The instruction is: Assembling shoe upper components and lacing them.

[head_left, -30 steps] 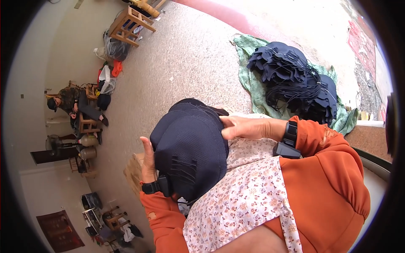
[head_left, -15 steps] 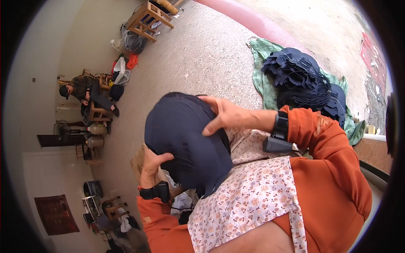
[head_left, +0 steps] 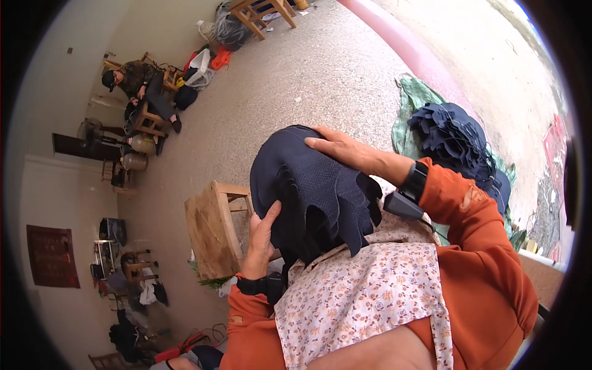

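While a stool [head_left: 208, 235] is standing left of the apron [head_left: 370, 287], a dark stack [head_left: 308, 182] of layered pieces is sitting at the apron's far edge, and the right hand [head_left: 340, 150] and left hand [head_left: 259, 239] are both gripping it by its edges.

The left hand [head_left: 261, 237] is held near 7 o'clock, its thumb [head_left: 271, 213] pointed toward 1 and parted from the fingers. The right hand [head_left: 345, 150] is placed near 1 o'clock, directed toward 10; the right arm [head_left: 484, 250] is bent, angled in from 4.
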Motion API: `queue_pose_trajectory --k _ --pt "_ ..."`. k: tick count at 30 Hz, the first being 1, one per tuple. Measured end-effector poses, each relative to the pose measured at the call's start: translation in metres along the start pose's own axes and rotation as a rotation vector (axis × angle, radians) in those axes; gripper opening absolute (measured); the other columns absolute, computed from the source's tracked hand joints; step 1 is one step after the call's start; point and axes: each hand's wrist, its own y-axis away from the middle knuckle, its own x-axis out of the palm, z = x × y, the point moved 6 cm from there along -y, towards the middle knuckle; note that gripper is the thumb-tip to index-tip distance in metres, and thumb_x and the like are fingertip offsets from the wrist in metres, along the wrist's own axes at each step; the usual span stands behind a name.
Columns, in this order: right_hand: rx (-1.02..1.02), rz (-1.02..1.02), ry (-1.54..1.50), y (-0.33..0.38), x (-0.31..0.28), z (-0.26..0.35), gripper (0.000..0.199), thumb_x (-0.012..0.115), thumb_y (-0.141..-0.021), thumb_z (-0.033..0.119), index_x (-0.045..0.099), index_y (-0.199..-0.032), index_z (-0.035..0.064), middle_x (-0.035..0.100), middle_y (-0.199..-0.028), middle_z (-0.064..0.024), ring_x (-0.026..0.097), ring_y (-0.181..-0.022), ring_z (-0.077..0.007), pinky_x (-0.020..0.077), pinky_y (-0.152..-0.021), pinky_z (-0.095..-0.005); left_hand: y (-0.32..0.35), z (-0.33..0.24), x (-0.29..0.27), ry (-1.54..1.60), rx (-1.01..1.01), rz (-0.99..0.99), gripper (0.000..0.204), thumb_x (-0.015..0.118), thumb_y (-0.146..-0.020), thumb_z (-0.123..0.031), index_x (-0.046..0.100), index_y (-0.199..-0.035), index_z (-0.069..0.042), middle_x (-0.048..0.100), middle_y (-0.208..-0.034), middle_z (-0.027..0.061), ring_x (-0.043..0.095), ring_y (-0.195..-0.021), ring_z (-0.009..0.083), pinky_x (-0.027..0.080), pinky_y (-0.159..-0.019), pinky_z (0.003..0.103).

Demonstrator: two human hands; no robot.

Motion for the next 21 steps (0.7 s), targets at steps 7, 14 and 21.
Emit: queue_pose_trajectory --k 7,14,21 --pt "0.075 -0.067 0.050 0.040 -0.009 0.014 0.101 0.056 -0.083 0.066 0.027 -0.145 -0.0082 0.039 -0.142 -0.0311 0.038 -0.134 -0.0391 0.0306 -0.112 -0.0367 -0.004 -0.035 -0.029 -0.126 0.062 -0.016 0.064 0.052 -0.095 -0.053 0.050 -0.133 -0.003 0.057 -0.128 0.0095 0.051 -0.121 0.0189 0.036 -0.104 0.034" --pt "-0.113 -0.035 0.039 0.068 0.034 0.002 0.135 0.085 -0.063 0.055 0.002 -0.149 -0.0076 0.022 -0.149 -0.0318 0.020 -0.143 -0.0390 0.0206 -0.116 -0.0425 0.023 -0.045 0.026 -0.010 0.291 0.191 0.116 0.055 -0.079 -0.072 0.000 -0.152 -0.001 0.008 -0.159 0.0167 0.008 -0.147 0.0261 0.006 -0.118 0.039" --pt "-0.189 0.101 0.260 0.083 0.035 -0.008 0.140 0.088 -0.060 0.052 -0.006 -0.149 -0.0036 0.014 -0.153 -0.0264 0.013 -0.145 -0.0365 0.0132 -0.119 -0.0431 0.027 -0.053 0.025 -0.109 0.305 0.153 0.115 0.059 -0.081 -0.068 -0.002 -0.152 0.000 0.006 -0.157 0.0222 0.006 -0.147 0.0270 0.006 -0.118 0.038"
